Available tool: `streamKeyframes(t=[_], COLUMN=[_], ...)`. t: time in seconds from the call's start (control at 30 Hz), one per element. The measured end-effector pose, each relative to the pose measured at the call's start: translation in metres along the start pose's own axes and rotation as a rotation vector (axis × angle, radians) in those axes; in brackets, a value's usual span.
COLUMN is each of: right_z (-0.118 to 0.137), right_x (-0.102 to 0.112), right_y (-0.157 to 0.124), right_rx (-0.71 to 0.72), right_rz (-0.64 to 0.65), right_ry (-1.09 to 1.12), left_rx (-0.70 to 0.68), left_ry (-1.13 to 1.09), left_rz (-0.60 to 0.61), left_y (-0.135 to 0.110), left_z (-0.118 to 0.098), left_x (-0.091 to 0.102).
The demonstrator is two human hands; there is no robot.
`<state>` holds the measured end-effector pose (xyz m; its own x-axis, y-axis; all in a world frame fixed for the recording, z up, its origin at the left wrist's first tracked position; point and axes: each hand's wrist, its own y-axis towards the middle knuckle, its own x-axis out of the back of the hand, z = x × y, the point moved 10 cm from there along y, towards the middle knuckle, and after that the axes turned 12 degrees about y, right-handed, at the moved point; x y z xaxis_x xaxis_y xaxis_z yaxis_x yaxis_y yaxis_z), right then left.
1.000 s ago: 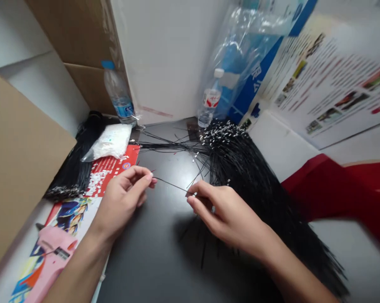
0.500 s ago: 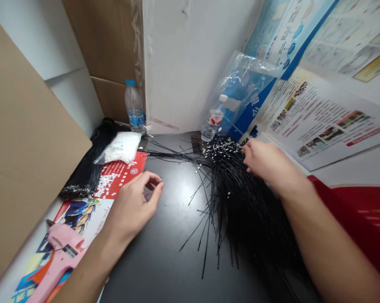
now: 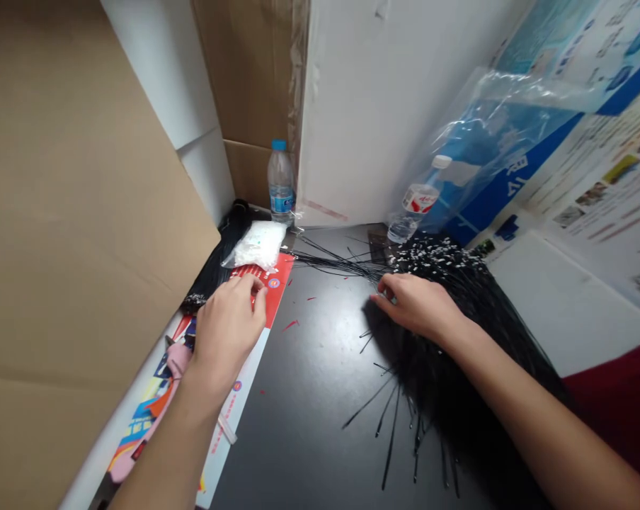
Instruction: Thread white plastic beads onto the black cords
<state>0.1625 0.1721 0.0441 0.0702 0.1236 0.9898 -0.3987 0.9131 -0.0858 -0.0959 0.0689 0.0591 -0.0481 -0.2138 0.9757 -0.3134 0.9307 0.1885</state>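
Note:
My left hand [image 3: 229,329] is over the red printed sheet [image 3: 280,283], its fingers curled down and closed. Whatever lies between its fingertips is hidden. Just beyond it sits a clear bag of small white pieces [image 3: 261,244]. My right hand [image 3: 420,301] is closed in a pinch at the left side of a big bundle of black strings [image 3: 490,304], many tipped with small white pieces. What the pinch holds is too small to make out. Several black strings [image 3: 335,263] lie across the dark table between the bag and the bundle.
A blue-capped bottle [image 3: 281,184] and a white-capped bottle [image 3: 418,202] stand at the back, the second near clear plastic [image 3: 473,134]. A cardboard panel [image 3: 86,234] rises at left. A pink glue gun [image 3: 178,360] lies partly behind my left forearm. More black strings [image 3: 224,248] lie behind the panel.
My right hand has moved left from the far side of the string bundle to its near-left side. My left hand has shifted over the red sheet. The view has turned left.

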Motion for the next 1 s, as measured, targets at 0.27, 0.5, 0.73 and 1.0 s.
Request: streamKeyframes(t=[0.27, 0.5, 0.73, 1.0], right_z=[-0.025, -0.035, -0.037, -0.034], right_x=[-0.026, -0.011, 0.003, -0.011], right_y=[-0.012, 0.006, 0.072, 0.114], right_rx=[-0.063, -0.127, -0.22, -0.251], right_rz=[0.186, 0.046, -0.067, -0.12], right_ry=[0.071, 0.131, 0.13, 0.168], left_rx=[-0.012, -0.035, -0.053, 0.155], left_ry=[-0.021, -0.048, -0.049, -0.049], left_rz=[0.007, 0.059, 0.074, -0.075], left_y=[0.0, -0.001, -0.001, -0.001], left_z=[-0.002, -0.009, -0.014, 0.039], left_x=[-0.007, -0.012, -0.015, 0.016])
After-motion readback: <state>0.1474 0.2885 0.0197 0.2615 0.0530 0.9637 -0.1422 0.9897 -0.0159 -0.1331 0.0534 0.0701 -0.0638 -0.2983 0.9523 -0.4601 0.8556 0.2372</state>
